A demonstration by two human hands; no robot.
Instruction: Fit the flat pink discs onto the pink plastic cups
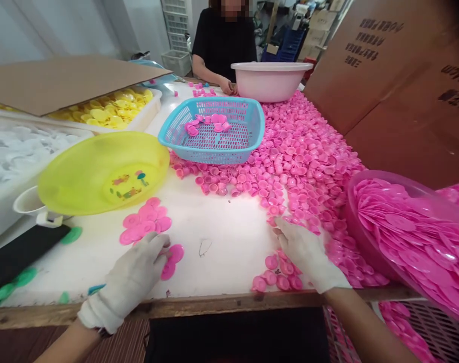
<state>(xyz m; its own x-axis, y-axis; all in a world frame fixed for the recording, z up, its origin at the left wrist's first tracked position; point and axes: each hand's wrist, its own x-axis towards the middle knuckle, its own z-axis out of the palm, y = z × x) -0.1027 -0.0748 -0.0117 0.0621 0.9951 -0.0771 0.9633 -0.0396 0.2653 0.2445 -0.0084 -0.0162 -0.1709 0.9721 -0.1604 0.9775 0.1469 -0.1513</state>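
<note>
My left hand [138,272], in a white glove, is low over the table. Its fingers are curled with a gap at the thumb, beside two overlapping pink toy saucers [175,253]. A cluster of pink saucers [146,222] lies just beyond it. My right hand [303,249], gloved too, is at the near edge of a large heap of pink toy cups [312,171]. Its fingertips are drawn together at a small pink cup [271,221]; the grip is partly hidden. Below that hand sits a small group of pink cups [278,272].
A blue basket [210,156] holds a few pink pieces. Left of it stand a yellow basin [74,176] and trays of yellow pieces [112,108] and white pieces [21,146]. A tub of pink saucers [365,242] is at right. Opposite, a person [223,45] sits by a pink basin [270,83].
</note>
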